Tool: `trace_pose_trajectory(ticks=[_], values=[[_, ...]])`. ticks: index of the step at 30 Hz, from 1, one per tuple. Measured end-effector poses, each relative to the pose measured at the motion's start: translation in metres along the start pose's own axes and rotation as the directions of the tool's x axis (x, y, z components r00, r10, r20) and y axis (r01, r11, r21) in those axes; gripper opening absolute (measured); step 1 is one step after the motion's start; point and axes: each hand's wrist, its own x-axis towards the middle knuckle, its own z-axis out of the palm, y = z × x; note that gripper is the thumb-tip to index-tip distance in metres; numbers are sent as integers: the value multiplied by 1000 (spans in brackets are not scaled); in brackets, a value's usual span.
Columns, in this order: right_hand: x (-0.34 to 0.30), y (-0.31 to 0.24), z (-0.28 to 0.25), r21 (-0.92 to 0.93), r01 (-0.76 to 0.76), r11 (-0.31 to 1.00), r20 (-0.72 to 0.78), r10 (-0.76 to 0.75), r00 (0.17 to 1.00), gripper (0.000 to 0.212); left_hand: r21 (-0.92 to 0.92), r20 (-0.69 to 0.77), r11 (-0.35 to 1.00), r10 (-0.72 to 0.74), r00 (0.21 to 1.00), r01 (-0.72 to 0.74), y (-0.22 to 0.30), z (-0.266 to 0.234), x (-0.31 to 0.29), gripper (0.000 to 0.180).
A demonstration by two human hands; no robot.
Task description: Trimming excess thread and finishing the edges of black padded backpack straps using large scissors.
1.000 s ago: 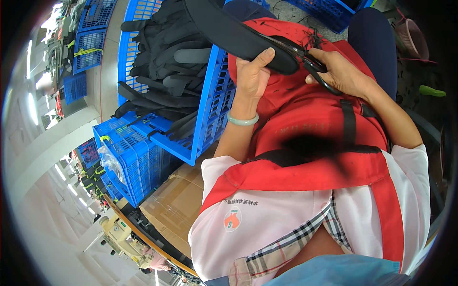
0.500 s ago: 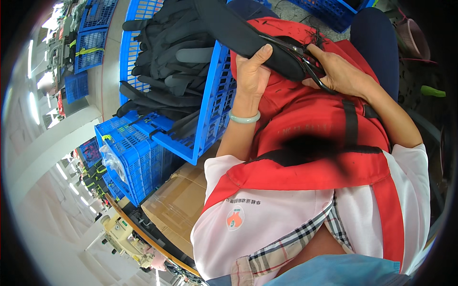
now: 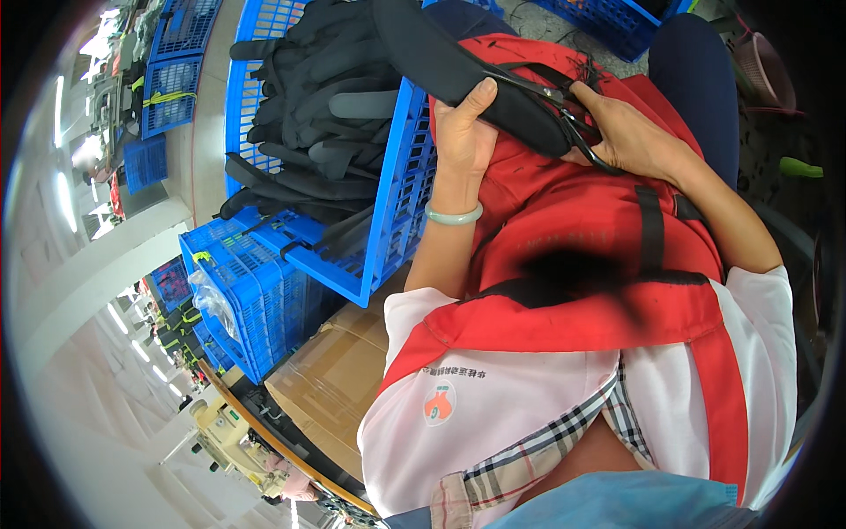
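A long, curved black padded strip [image 3: 432, 62] lies across my lap, over the red apron [image 3: 546, 207]. My left hand [image 3: 467, 132] is closed on the strip near its rounded lower end, thumb on top and fingers underneath. In my right hand [image 3: 630, 137] is a pair of dark scissors [image 3: 573, 123], its fingers through the handle loops. The scissor blades lie along the strip's right edge, close to my left thumb; whether they are fully closed I cannot make out. Black thread scraps [image 3: 582, 70] cling to the apron beyond the scissors.
At my left a blue plastic crate [image 3: 381, 212] holds a heap of similar black strips [image 3: 326, 115]. More blue crates [image 3: 251, 291] are stacked below it, beside a cardboard box [image 3: 330, 370]. A pink basket [image 3: 765, 70] stands at the far right. Sewing machines [image 3: 225, 432] appear at lower left.
Both hands keep their hold on the strip and the scissors. The whole view has shifted very slightly; otherwise little differs.
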Motion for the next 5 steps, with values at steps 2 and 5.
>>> trace_pose_trajectory(ticks=[2,5], values=[[2,-4,0,2,-10,1000,-25,10,1000,56,-5,14,1000,-9,1000,9,1,-3,1,31],[12,2,-3,-56,-230,972,178,236,955,65,-1,8,1000,0,1000,0,1,-5,1,33]])
